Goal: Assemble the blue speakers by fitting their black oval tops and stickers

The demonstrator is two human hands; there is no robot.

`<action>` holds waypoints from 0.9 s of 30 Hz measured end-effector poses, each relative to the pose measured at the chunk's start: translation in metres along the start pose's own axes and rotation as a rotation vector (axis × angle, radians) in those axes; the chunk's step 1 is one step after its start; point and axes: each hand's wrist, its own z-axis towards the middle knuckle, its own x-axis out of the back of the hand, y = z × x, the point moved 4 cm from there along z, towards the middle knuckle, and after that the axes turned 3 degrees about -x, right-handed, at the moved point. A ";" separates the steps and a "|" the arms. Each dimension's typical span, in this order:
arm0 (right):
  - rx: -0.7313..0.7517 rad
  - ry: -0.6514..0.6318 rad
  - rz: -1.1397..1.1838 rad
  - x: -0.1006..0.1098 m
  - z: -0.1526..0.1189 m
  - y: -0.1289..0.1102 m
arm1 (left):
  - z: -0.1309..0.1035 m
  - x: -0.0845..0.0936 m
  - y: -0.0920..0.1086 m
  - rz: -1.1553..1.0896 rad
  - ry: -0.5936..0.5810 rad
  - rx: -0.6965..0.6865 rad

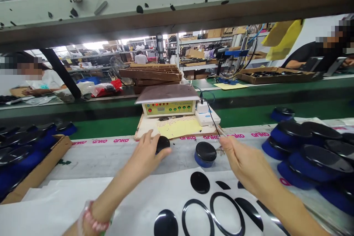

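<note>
My left hand [149, 150] grips a round black-topped part [163, 143] at its side, with thumb and fingers around it. My right hand [243, 158] is closed on a thin, pale tool [222, 132], mostly hidden by the fingers; its kind cannot be made out. The tool is close to the right side of a blue round part with a glossy black top [205, 153], standing on the bench. Below the hands lies a white sheet [138, 199] with black discs [200, 182] and black rings [197, 217].
Behind the hands stands a control box [170, 107] with lit indicators, beside a white power adapter [207, 116]. Blue-black parts are stacked at right [318, 155] and fill a cardboard tray [41, 166] at left. A shelf beam [177, 7] crosses overhead. Two people sit across the bench.
</note>
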 end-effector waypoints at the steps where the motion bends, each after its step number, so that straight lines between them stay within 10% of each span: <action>1: -0.042 -0.065 -0.011 -0.006 0.000 0.001 | 0.010 0.001 0.006 0.004 -0.045 -0.035; 9: -0.116 -0.342 0.067 -0.043 -0.004 0.000 | 0.080 0.001 0.003 -0.042 -0.249 -0.032; 16: -0.079 -0.467 0.527 -0.019 -0.014 -0.024 | -0.008 -0.009 0.057 -0.674 -0.357 -0.230; 23: 0.120 -0.187 0.568 -0.003 -0.037 -0.040 | -0.061 -0.042 0.061 -1.816 -0.361 0.388; 27: 0.267 -0.371 0.518 -0.006 -0.046 -0.056 | -0.064 -0.051 0.049 -1.985 -0.332 0.446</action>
